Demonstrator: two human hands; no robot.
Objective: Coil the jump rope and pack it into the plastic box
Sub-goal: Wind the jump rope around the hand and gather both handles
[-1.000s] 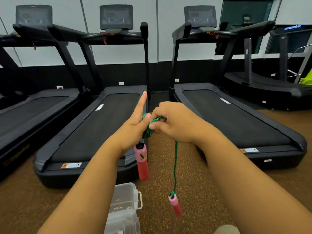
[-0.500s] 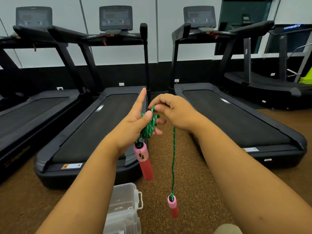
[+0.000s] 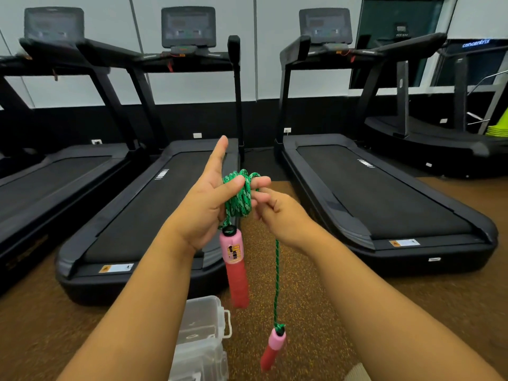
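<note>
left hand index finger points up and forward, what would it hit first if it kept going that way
Probably the black upright post between the treadmills; the left hand index finger aims up toward it. Depth is unclear, so it could pass beside it and reach the wall.

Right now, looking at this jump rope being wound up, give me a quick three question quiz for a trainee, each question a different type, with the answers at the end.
1. True or false: the green rope is coiled around the fingers of the left hand.
2. Multiple choice: where is the clear plastic box? A) on a treadmill belt B) on the floor below the arms C) in the right hand
3. How many pink handles hang free, gripped by neither hand?

Key: 1 true. 2 B. 3 two: the near handle under the coil, the far handle at the end of the strand.
</note>
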